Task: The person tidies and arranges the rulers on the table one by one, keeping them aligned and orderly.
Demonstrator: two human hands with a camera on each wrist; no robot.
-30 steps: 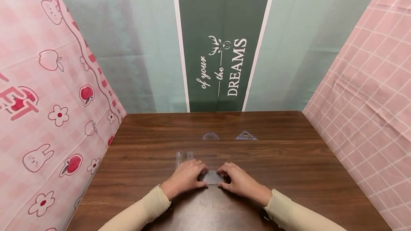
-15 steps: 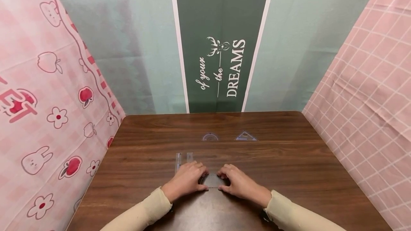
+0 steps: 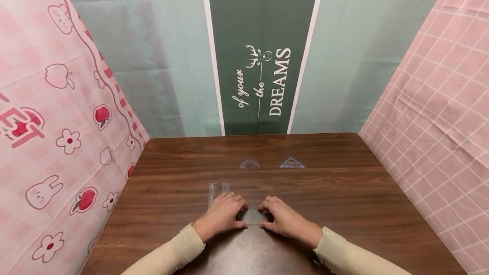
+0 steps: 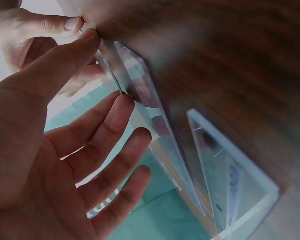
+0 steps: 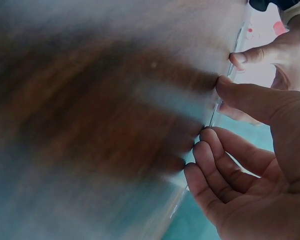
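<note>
A clear half-round protractor (image 3: 253, 217) lies near the middle of the table, its straight edge toward me. My left hand (image 3: 223, 213) pinches its left end between thumb and fingers, and my right hand (image 3: 287, 219) does the same at its right end. In the left wrist view, two clear straight rulers, a nearer one (image 4: 162, 127) and another (image 4: 235, 175), lie beyond my left fingertips, apart from them. The head view shows these rulers partly covered by my left hand. In the right wrist view, the protractor appears only as a thin edge.
Farther back on the brown wooden table (image 3: 344, 198) lie a smaller protractor (image 3: 250, 164) and a triangular set square (image 3: 292, 163), both clear with blue markings. A green curtain (image 3: 160, 54) hangs behind the table, with pink cloths at both sides.
Both hands and the protractor have shifted slightly toward me, mostly in the first half second. The rulers, the smaller protractor and the set square stay where they were.
</note>
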